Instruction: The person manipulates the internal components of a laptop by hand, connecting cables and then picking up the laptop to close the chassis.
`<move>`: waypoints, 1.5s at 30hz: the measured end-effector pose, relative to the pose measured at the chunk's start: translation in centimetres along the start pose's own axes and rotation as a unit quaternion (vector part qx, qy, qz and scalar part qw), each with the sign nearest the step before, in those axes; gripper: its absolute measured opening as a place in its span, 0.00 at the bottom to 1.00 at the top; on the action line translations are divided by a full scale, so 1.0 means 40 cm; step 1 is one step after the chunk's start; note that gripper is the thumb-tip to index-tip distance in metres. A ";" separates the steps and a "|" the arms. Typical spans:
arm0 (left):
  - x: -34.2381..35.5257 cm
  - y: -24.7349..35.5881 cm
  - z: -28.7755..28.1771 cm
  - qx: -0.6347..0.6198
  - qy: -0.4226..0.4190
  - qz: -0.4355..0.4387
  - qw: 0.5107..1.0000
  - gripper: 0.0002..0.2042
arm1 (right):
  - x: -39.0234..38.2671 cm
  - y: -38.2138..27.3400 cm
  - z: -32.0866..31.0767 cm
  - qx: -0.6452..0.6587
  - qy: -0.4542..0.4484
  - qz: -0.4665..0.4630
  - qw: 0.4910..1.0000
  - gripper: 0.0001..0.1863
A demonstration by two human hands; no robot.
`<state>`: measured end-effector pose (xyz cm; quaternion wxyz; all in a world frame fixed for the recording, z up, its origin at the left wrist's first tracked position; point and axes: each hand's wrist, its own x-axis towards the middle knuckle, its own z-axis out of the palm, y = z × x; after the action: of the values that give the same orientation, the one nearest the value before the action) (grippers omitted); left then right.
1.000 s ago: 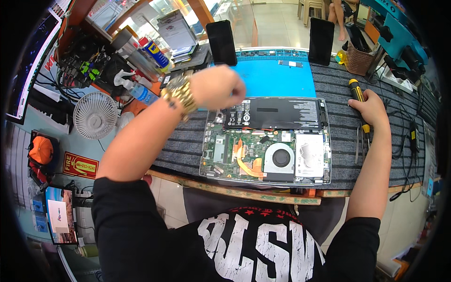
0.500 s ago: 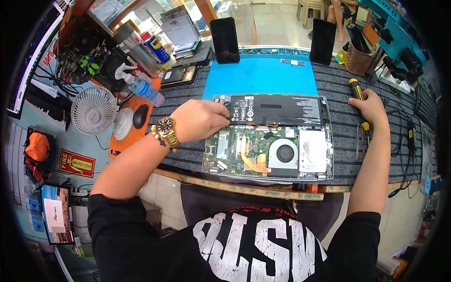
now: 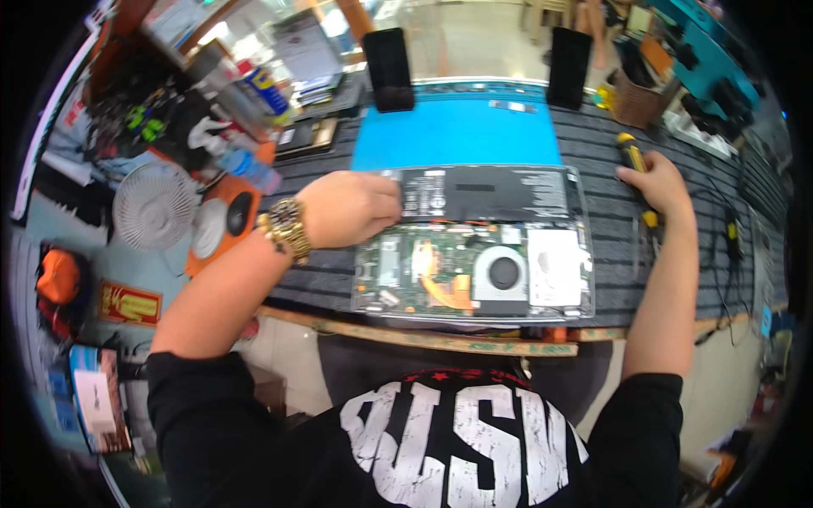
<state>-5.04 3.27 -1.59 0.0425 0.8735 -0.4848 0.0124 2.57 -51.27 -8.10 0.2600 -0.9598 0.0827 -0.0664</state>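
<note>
Open laptop [image 3: 474,241], internals bare; left hand [image 3: 351,207] at the battery [image 3: 483,193] end

Risks:
- Laptop lies flat on the striped grey cloth [image 3: 611,279], close to the wooden bench edge [image 3: 474,347]. A hard pull toward the body could slide it over that lip.
- Battery fills the far half of the chassis. Left fingertips sit close together at its left end; can't tell if they pinch anything, blur and knuckles hide it. Prying there could bend the pack or strain wiring.
- Fan [image 3: 504,273] and copper heat pipe [image 3: 440,289] are exposed. Right hand [image 3: 660,186] is closed round the yellow-and-black screwdriver [image 3: 627,151], right of the laptop; a careless swing left could scrape them.
- Gold watch [image 3: 290,230] on the left wrist could scuff or short the board if the wrist drops.

Edges/room:
- Most room: blue mat [image 3: 457,140], just behind the laptop. Left phone [image 3: 389,70] and right phone [image 3: 568,68] bound its far corners; small board [image 3: 512,107] lies near the far edge.
- Right side is tighter: screwdriver, then cables [image 3: 733,241] that could snag a sleeve or elbow.
</note>
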 end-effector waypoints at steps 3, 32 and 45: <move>0.007 0.000 -0.010 -0.020 -0.005 -0.024 1.000 0.05 | -0.014 -0.026 -0.019 -0.024 0.090 -0.001 0.996 0.32; 0.129 -0.207 0.092 -0.047 0.410 -0.341 0.845 0.40 | -0.258 -0.194 -0.063 -0.064 -0.007 -0.083 0.994 0.10; 0.296 -0.396 0.124 -0.152 0.404 -0.452 0.781 0.33 | -0.285 -0.171 -0.036 -0.133 -0.024 -0.023 0.991 0.09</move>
<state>14.57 1.16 -6.78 0.3675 0.8897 0.0313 0.2691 -7.97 -43.94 -4.32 0.1305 -0.9888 0.0626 -0.0376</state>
